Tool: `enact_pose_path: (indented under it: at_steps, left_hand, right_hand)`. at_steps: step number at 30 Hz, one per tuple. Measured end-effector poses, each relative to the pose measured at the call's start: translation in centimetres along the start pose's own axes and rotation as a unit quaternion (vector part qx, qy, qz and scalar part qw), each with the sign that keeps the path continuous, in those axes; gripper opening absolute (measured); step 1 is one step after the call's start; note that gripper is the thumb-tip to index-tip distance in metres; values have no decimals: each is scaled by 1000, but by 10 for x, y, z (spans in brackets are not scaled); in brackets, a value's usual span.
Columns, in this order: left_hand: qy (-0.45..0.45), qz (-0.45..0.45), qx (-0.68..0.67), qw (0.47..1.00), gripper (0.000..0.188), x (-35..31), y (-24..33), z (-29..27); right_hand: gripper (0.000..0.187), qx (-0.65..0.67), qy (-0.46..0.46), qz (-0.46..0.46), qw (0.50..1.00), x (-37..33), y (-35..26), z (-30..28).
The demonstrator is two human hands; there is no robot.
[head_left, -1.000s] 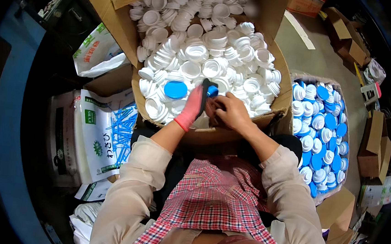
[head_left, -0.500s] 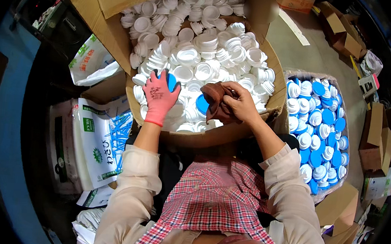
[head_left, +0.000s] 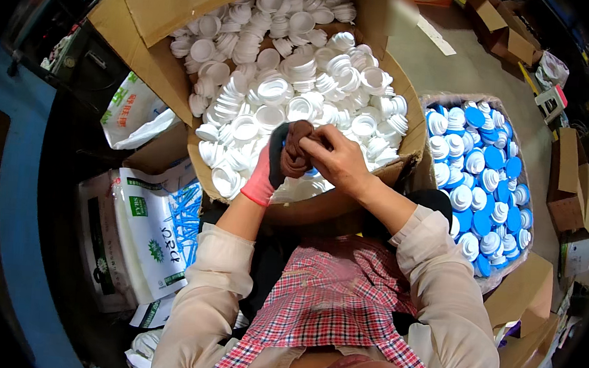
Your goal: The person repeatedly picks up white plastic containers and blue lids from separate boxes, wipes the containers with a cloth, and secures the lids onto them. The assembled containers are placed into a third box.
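Observation:
My right hand (head_left: pixel 338 161) is bare and grips a bunched brown cloth (head_left: pixel 298 150). The cloth is pressed into my left hand (head_left: pixel 273 167), which wears a pink glove with a dark palm and is turned palm inward, fingers curled. Whatever the left hand holds is covered by the cloth and fingers. Both hands meet over the near part of a large cardboard box (head_left: pixel 411 117) heaped with white ridged plastic caps (head_left: pixel 273 91). A bit of blue (head_left: pixel 312 173) shows just below the right hand, mostly hidden.
Right of the box stands a plastic-lined container (head_left: pixel 514 262) full of blue-and-white caps (head_left: pixel 494 158). At left lie a printed white bag (head_left: pixel 149 231) with blue strips (head_left: pixel 185 210) and another plastic bag (head_left: pixel 134 112). Open cardboard boxes (head_left: pixel 571 181) line the right side.
My left hand has moved right and nearer, away from the caps where it held a blue disc, and turned over to meet the cloth. My right hand has shifted left with the cloth.

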State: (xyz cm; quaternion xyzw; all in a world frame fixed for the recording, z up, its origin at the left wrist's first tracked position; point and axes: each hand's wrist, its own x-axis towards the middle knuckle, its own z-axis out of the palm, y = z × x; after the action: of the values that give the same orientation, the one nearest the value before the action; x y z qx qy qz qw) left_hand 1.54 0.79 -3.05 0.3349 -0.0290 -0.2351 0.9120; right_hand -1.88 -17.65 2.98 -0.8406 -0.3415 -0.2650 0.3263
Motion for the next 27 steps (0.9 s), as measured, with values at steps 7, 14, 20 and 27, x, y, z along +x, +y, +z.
enact_pose_path:
  at_steps: [7, 14, 20, 27]
  left_hand:
    - [151, 286, 391, 862, 30, -10, 5, 27]
    - [-55, 86, -180, 978, 62, -11, 52, 1]
    - [-138, 28, -241, 960, 78, -4, 54, 0]
    - [-153, 36, -239, 958, 78, -13, 59, -4]
  right_hand:
    - [47, 39, -145, 145, 978, -29, 15, 39]
    - [28, 25, -231, 228, 946, -16, 85, 24]
    - [25, -225, -318, 267, 881, -71, 189, 47]
    - [32, -155, -286, 270, 906, -18, 171, 28]
